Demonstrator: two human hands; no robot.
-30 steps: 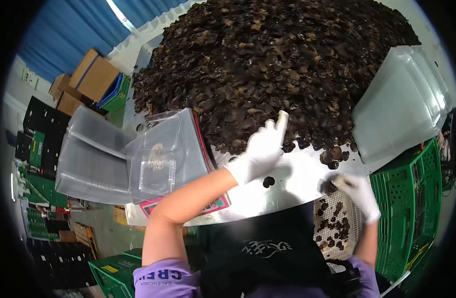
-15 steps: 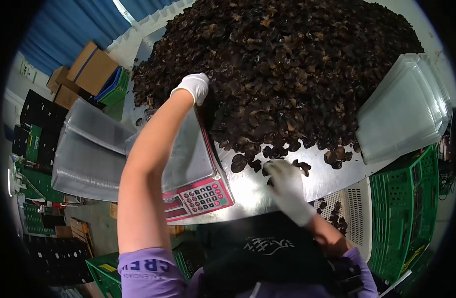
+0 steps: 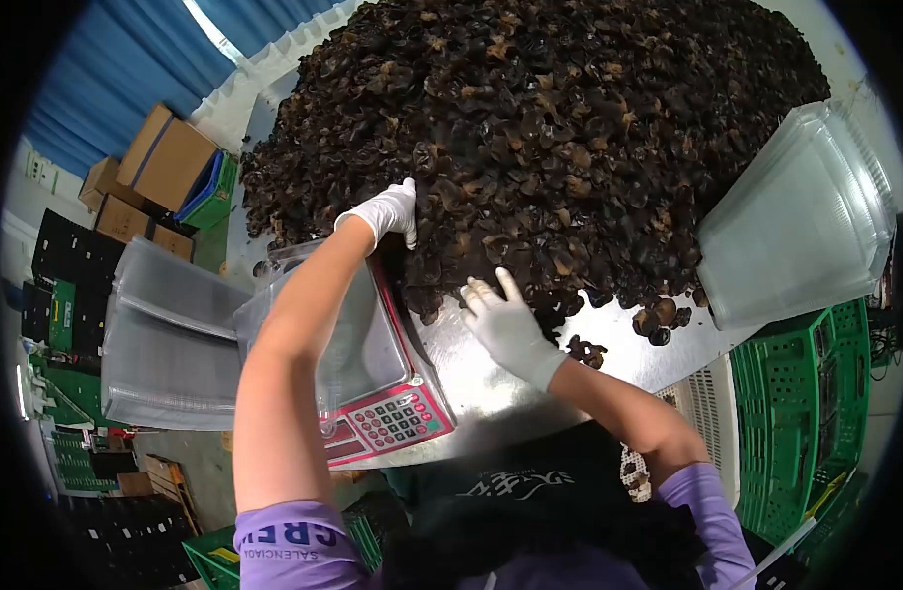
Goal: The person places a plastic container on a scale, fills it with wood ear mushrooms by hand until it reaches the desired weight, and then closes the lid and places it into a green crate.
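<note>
A large heap of dark brown, ear-shaped fungus pieces (image 3: pixel 569 128) covers the metal table (image 3: pixel 471 379). My left hand (image 3: pixel 384 214), in a white glove, touches the heap's left front edge, above a red-edged scale (image 3: pixel 402 418); its fingers bend down and whatever lies under them is hidden. My right hand (image 3: pixel 503 326), also gloved in white, rests at the front edge of the heap, thumb and fingers spread, palm down. A clear plastic tray (image 3: pixel 358 344) sits on the scale, partly behind my left forearm.
Stacked clear trays (image 3: pixel 171 339) stand left of the scale, and another stack (image 3: pixel 800 216) is at the right. Green crates (image 3: pixel 800 413) and a white basket (image 3: pixel 712 418) are below the table's right edge. Cardboard boxes (image 3: pixel 166 157) lie at the back left.
My right hand has moved up and left from the bare metal to the heap's edge, and its fingers have spread. My left hand stays at the heap, a little lower in view.
</note>
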